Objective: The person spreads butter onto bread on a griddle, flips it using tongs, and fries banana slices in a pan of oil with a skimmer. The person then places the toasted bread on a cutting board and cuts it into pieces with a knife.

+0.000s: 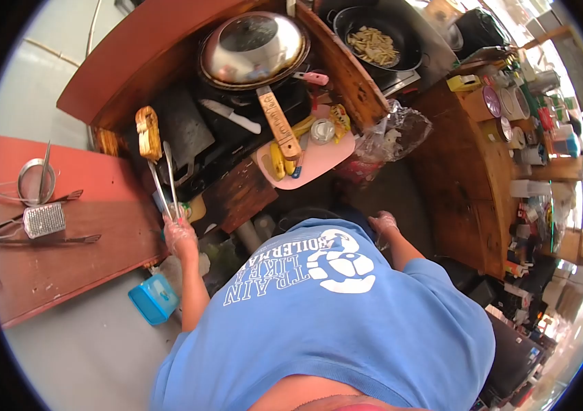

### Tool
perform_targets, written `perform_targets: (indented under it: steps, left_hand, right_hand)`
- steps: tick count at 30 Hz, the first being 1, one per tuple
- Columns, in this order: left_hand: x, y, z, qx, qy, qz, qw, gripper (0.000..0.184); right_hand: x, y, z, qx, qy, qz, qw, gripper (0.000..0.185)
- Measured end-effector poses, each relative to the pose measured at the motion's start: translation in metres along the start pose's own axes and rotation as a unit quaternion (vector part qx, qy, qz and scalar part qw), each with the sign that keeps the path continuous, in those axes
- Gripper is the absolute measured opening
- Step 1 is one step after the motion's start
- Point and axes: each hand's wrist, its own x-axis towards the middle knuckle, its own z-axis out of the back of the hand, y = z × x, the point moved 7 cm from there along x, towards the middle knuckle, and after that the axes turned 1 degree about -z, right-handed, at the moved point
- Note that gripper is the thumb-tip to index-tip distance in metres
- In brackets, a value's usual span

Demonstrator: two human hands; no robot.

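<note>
My left hand [180, 236], in a clear plastic glove, is closed around metal tongs [156, 179]. Between the tongs' tips is a browned piece of toast [147, 133], raised on edge beside the dark flat griddle [185, 127]. My right hand [384, 222], also gloved, hangs low by my side with loosely bent fingers and nothing visible in it. A knife [231, 116] with a white handle lies right of the griddle. Behind it stands a pan with a wooden handle [277, 123], covered by a domed metal lid [254, 51].
A pink cutting board [338, 152] holds bananas [277, 161] and a small clear container [322, 131]. At the back right, a wok [401, 51] contains cut pale food. A grater [44, 220] and strainer [36, 179] are by the left shelf; a blue container [153, 300] is below.
</note>
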Motion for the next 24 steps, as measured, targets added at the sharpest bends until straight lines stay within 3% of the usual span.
perform_targets:
  steps: [3, 5, 7, 10, 12, 13, 15, 16, 17, 19, 23, 24]
  left_hand:
    - [-0.002, -0.003, 0.0, -0.012, -0.013, 0.007, 1.0, 0.045]
    - [-0.004, 0.002, -0.008, -0.031, -0.021, 0.005, 0.999, 0.043]
    - [-0.014, -0.021, 0.008, -0.064, -0.004, 0.028, 0.998, 0.038]
    - [-0.02, -0.016, 0.002, -0.024, -0.058, 0.037, 0.997, 0.032]
    - [-0.021, -0.006, -0.012, -0.065, -0.032, 0.063, 0.995, 0.029]
    - [-0.022, -0.006, -0.015, -0.08, -0.024, 0.072, 0.994, 0.029]
    - [-0.026, -0.011, -0.014, -0.098, 0.011, 0.129, 0.987, 0.027]
    - [-0.019, 0.031, -0.06, -0.201, 0.024, 0.196, 0.96, 0.022]
    - [-0.021, 0.025, -0.058, -0.205, 0.023, 0.195, 0.959, 0.022]
    - [-0.022, 0.011, -0.045, -0.046, 0.035, 0.159, 0.986, 0.019]
    - [-0.021, 0.011, -0.054, -0.106, 0.017, 0.191, 0.976, 0.02]
    - [-0.023, 0.011, -0.055, -0.106, 0.017, 0.196, 0.975, 0.02]
  right_hand:
    - [0.009, 0.03, 0.018, -0.004, -0.024, 0.067, 0.997, 0.063]
    - [-0.007, 0.057, 0.041, 0.034, 0.056, 0.089, 0.994, 0.058]
    - [0.0, 0.06, 0.057, 0.044, 0.073, 0.094, 0.992, 0.054]
    - [-0.005, 0.067, 0.097, -0.042, 0.111, 0.149, 0.982, 0.056]
    - [-0.031, 0.075, 0.14, -0.226, 0.143, 0.247, 0.931, 0.058]
    - [-0.035, 0.074, 0.162, -0.266, 0.13, 0.299, 0.907, 0.06]
    - [-0.069, 0.086, 0.228, -0.289, 0.138, 0.301, 0.898, 0.062]
    - [-0.071, 0.087, 0.254, -0.311, 0.131, 0.327, 0.883, 0.063]
    - [-0.094, 0.098, 0.292, -0.333, 0.126, 0.325, 0.876, 0.063]
    - [-0.132, 0.12, 0.355, -0.367, 0.095, 0.363, 0.851, 0.057]
    - [-0.205, 0.186, 0.425, -0.439, 0.154, 0.428, 0.775, 0.042]
    - [-0.223, 0.204, 0.432, -0.427, 0.191, 0.416, 0.78, 0.039]
